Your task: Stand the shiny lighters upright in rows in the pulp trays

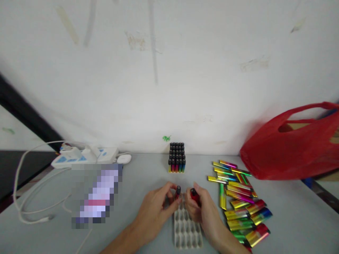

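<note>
My left hand (160, 205) pinches a red lighter with a black top (178, 192) upright over the far left part of a pale tray with rows of slots (188, 234). Beside it, my right hand (202, 208) is closed around another red lighter with a black top (194, 195), tilted, above the tray's far right part. My hands cover the tray's far end. Beyond them, a block of upright lighters with black tops (177, 157) stands near the wall. Several shiny multicoloured lighters (239, 190) lie loose to the right of my right hand.
A red bag (288, 148) rests at the back right. On the left are a white power strip (79, 157), a looping white cable (19, 176), a small white device (124, 159) and a blurred-out rectangular object (99, 194). A white wall (201, 88) rises behind the grey table (148, 173).
</note>
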Demonstrator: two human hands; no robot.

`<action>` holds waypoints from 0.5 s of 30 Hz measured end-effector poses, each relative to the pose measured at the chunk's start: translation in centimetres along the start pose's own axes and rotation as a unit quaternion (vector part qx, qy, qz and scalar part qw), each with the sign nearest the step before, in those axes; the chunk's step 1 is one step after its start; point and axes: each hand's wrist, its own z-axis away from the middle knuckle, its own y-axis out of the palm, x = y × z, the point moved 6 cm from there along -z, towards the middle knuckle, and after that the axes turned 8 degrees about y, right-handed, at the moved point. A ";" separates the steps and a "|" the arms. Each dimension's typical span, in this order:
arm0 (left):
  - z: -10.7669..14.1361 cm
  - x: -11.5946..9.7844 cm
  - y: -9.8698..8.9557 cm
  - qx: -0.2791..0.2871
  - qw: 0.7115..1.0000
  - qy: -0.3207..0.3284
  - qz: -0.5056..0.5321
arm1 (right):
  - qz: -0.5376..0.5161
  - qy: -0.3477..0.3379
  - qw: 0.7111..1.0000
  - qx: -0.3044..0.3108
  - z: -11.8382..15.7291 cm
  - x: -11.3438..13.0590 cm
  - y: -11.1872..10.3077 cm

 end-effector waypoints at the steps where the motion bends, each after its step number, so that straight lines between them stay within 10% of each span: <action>1: 0.0 0.0 0.0 0.001 1.000 -0.004 -0.004 | 0.000 -0.001 1.000 0.004 0.0 0.0 0.1; 15: -0.2 0.1 0.0 0.010 0.999 -0.015 -0.030 | 0.011 -0.034 0.999 -0.015 0.2 -0.1 -0.6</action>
